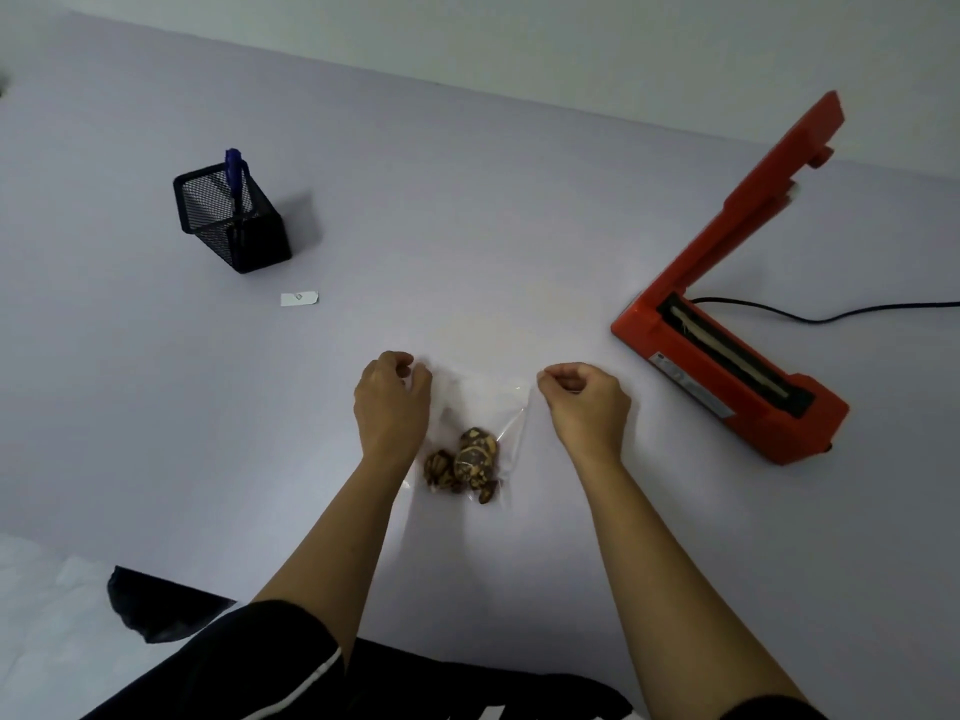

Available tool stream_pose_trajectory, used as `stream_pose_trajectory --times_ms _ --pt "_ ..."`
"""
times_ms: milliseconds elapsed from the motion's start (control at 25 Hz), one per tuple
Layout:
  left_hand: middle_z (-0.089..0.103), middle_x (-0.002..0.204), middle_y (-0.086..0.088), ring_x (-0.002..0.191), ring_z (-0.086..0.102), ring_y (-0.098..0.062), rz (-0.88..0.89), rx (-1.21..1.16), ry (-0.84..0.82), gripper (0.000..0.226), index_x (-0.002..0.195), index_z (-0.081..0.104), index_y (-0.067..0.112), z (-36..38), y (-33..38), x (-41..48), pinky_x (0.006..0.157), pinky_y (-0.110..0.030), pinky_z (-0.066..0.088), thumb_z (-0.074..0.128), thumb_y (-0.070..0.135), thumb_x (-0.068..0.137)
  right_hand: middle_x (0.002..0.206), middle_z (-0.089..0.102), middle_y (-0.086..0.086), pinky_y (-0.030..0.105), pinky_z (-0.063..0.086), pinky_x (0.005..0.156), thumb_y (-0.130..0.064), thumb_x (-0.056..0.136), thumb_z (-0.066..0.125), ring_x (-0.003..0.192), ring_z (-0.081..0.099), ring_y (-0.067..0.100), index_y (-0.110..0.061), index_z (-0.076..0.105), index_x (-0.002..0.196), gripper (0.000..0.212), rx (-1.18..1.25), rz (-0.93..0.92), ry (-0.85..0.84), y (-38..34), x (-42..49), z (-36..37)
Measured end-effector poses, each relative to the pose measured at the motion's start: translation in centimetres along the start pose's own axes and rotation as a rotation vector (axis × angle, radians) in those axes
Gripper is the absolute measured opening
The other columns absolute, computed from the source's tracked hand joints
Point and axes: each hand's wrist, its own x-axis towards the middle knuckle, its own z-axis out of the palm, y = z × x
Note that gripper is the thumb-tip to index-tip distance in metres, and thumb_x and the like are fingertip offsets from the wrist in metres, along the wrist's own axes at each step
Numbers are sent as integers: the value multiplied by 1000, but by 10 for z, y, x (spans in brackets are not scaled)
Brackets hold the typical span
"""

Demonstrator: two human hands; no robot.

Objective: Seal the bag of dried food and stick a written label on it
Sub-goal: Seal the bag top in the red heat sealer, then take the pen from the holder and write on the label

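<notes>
pale lilac table (467, 226) is filling almost the whole view and meeting a plain white wall (571, 33) along its far edge. its matte top is taking soft shadows from the things on it.

between the two sets of fingers a clear bag (483, 402) is lying flat on the table, its mouth pointing away from the person. brown dried food (470, 462) is sitting in its near end, just behind the fingers and between the wrists. the left hand (392, 402) is curling its fingers over the bag's far left corner and pinching it. the right hand (584, 405) is pinching the far right corner between thumb and forefinger, with the other fingers folded in.

right of the right fingers, near but apart, a red sealer (818, 418) is standing with its arm raised. a black cord (831, 318) is running from it to the right edge. a small plate (685, 379) on its base is carrying print too small to read.

far beyond and left of the left fingers a black mesh cup (234, 226) is holding a blue pen (235, 168). nearer those fingers, yet well apart, a white label (299, 298) is lying flat, showing a tiny mark that i cannot read.

well behind the left fingers, at the near left corner, a dark cloth (150, 605) is lying on something white. a black sleeve (260, 662) with a white stripe is showing at the bottom.
</notes>
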Motion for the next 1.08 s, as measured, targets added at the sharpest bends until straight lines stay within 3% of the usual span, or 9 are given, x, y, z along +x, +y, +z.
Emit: stream_pose_trajectory --times_ms 200,360,520,640,800,880,1000,1080 --pt "69 104 -8 101 60 -24 -11 -60 71 27 112 63 7 -38 -5 29 86 -29 43 49 20 92 75 66 -6 9 41 59 -19 80 68 66 59 5 -14 71 85 8 -17 -87 -9 -33 5 12" --pt "70 96 -9 92 60 -24 9 -55 99 26 106 66 6 -79 -21 66 78 -25 39 48 17 91 70 64 -8 7 41 58 -19 80 67 60 56 -2 -15 71 83 6 -37 -139 -23 -69 -2 51" --pt "67 90 -4 85 57 -19 -26 -118 123 24 105 66 7 -116 -39 100 73 -24 38 48 17 91 72 65 -6 16 47 65 -18 80 66 64 59 5 -13 71 83 8 -43 -161 2 -104 -6 97" --pt "64 89 0 82 55 -14 -68 -168 156 24 106 66 7 -143 -51 128 72 -22 37 48 16 92 74 67 -4 12 45 62 -17 81 66 65 59 6 -12 71 84 8 -60 -202 -27 -134 -8 140" --pt "68 94 -5 79 57 -16 -73 -218 180 24 104 66 7 -170 -59 163 70 -25 42 47 17 92 78 69 -2 20 51 71 -19 82 65 69 61 8 -13 70 85 9 -39 -293 -56 -175 -7 185" --pt "68 102 -8 83 58 -17 -65 -231 162 28 108 64 6 -177 -55 178 73 -27 44 46 22 94 84 71 -1 20 52 74 -22 85 63 73 62 7 -12 70 91 13 -15 -380 -99 -194 -5 203" --pt "66 116 -8 106 59 -23 -62 -175 31 43 124 56 5 -179 -52 206 83 -26 41 42 35 97 100 69 6 25 53 85 -24 85 64 87 63 11 -10 66 107 25 -1 -479 -160 -224 10 231" --pt "68 113 -10 106 61 -27 -84 -159 -50 46 123 57 6 -175 -52 221 91 -33 47 41 39 96 114 64 10 31 50 92 -28 86 63 100 61 16 -10 59 120 38 -74 -526 -203 -241 27 250"
